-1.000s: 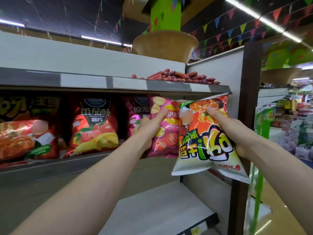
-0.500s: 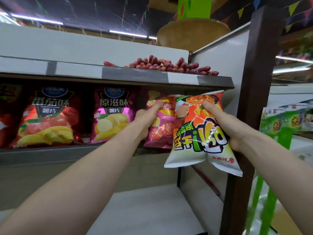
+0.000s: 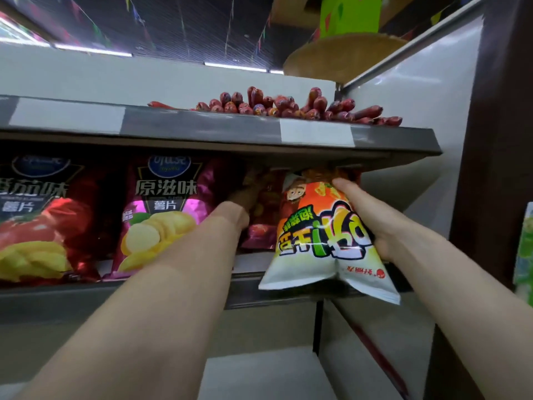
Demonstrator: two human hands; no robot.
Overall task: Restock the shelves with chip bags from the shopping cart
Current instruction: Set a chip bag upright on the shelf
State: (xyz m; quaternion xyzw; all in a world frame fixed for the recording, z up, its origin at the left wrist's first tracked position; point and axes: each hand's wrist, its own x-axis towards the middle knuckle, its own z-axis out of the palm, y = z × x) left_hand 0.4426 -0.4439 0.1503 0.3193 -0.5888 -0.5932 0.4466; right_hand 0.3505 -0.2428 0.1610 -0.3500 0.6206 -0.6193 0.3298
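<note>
The right hand point(image 3: 367, 223) grips an orange and white chip bag point(image 3: 317, 238) by its right side, fingers curled round the upper edge and the palm behind it. The bag's printed lettering is upside down. Its upper end is tucked under the top shelf point(image 3: 202, 131), at the far right end of the middle shelf point(image 3: 115, 293), and its white lower end hangs out over that shelf's front edge.

Just to the left, the left hand point(image 3: 246, 194) reaches into the shadow of the same shelf, against a dark pink chip bag point(image 3: 261, 229) that stands beside the orange one. The shadow hides the fingers, so it is not possible to tell whether they grasp that bag or only touch it.

Further left along the shelf stand a magenta bag point(image 3: 161, 215) showing pale potato slices, then a red bag point(image 3: 37, 226) showing tomato and crisps. On the top shelf lies a heap of red sausages point(image 3: 288, 108). A dark brown post point(image 3: 496, 140) stands at the right.
</note>
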